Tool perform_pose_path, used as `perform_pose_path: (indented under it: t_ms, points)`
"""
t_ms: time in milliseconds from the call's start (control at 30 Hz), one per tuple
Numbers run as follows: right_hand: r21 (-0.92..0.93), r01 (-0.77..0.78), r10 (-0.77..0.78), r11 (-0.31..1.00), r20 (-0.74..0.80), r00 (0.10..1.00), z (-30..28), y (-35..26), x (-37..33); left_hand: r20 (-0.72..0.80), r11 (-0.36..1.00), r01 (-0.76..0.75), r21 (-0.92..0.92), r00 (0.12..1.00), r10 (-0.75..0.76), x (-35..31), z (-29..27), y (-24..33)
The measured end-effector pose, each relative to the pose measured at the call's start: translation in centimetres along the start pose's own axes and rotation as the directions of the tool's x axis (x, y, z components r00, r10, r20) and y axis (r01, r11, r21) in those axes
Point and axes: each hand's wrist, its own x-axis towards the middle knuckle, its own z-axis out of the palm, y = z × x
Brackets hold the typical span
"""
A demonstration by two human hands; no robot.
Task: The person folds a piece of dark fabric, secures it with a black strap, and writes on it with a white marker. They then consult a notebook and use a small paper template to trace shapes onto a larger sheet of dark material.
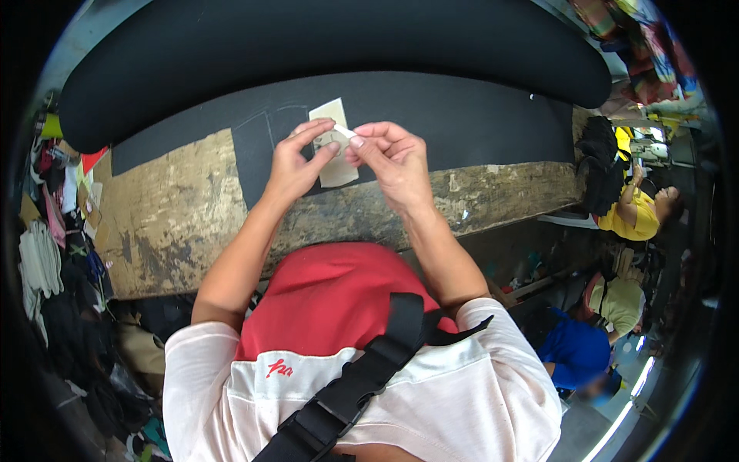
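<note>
Between the thumb and fingers of my right hand [396, 162] is a short white stick of chalk [344, 131], pointing up and left. My left hand [296, 160] is just left of it, its thumb apart from its outstretched fingers. The left fingertips are at the chalk's far end; whether they touch it I cannot tell. Under both hands lies a narrow cream card template [336, 175] with small round marks, partly hidden by my fingers. It rests on black sheet material [446, 123], where faint chalk lines show left of the card.
A thick black roll [331, 38] spans the table's far side. The worn wooden table [177, 223] shows at left and along the near edge. Cloth scraps [42, 258] hang at far left. People, one in a yellow shirt [635, 215], are at the right.
</note>
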Motion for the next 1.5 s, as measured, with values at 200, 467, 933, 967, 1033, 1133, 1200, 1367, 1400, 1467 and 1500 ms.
perform_pose_path:
  t_ms: [200,467,933,967,1033,1133,1200,1367,1400,1467,1500]
  points:
    - [0.417,-0.05,-0.016,0.908,0.152,0.988,2.8,-2.7,-1.1,-0.133,0.855,-0.22,-0.469,0.975,0.178,-2.1,-1.4,8.3]
    - [0.334,0.024,-0.056,0.942,0.087,0.995,5.0,-3.8,-1.5,-0.227,0.843,-0.207,-0.496,0.968,0.105,-2.6,-2.3,10.3]
    - [-0.147,0.46,-0.471,0.876,-0.056,0.88,5.8,-2.6,-1.6,-0.286,0.824,-0.163,-0.543,0.958,0.001,-2.1,-2.0,9.8]
    - [-0.111,0.406,-0.413,0.907,-0.047,0.91,5.8,-2.6,-1.7,-0.296,0.81,-0.167,-0.562,0.955,-0.008,-2.1,-1.9,9.8]
    - [0.034,0.244,-0.244,0.969,0.004,0.97,5.5,-2.8,-1.6,-0.316,0.844,-0.148,-0.515,0.948,-0.027,-1.9,-2.0,9.7]
    - [0.266,-0.036,0.004,0.963,0.119,0.993,5.0,-3.2,-1.2,-0.317,0.855,-0.126,-0.502,0.947,-0.047,-1.8,-2.2,9.5]
    - [0.327,-0.112,0.066,0.939,0.148,0.987,4.9,-3.4,-1.0,-0.306,0.86,-0.113,-0.498,0.951,-0.052,-1.8,-2.3,9.3]
    - [0.616,-0.491,0.291,0.616,0.401,0.869,4.7,-3.9,-1.0,-0.301,0.867,-0.108,-0.486,0.952,-0.05,-1.5,-2.7,8.8]
    - [0.635,-0.551,0.325,0.542,0.446,0.834,4.7,-4.0,-1.0,-0.292,0.881,-0.099,-0.462,0.955,-0.046,-1.4,-2.8,8.8]
    - [0.643,-0.609,0.332,0.464,0.511,0.793,4.7,-4.0,-1.0,-0.284,0.898,-0.025,-0.439,0.952,-0.112,-1.1,-3.0,9.0]
    - [0.644,-0.636,0.328,0.424,0.546,0.771,4.7,-4.0,-0.9,-0.265,0.836,-0.082,-0.542,0.961,-0.077,-1.0,-3.0,9.2]
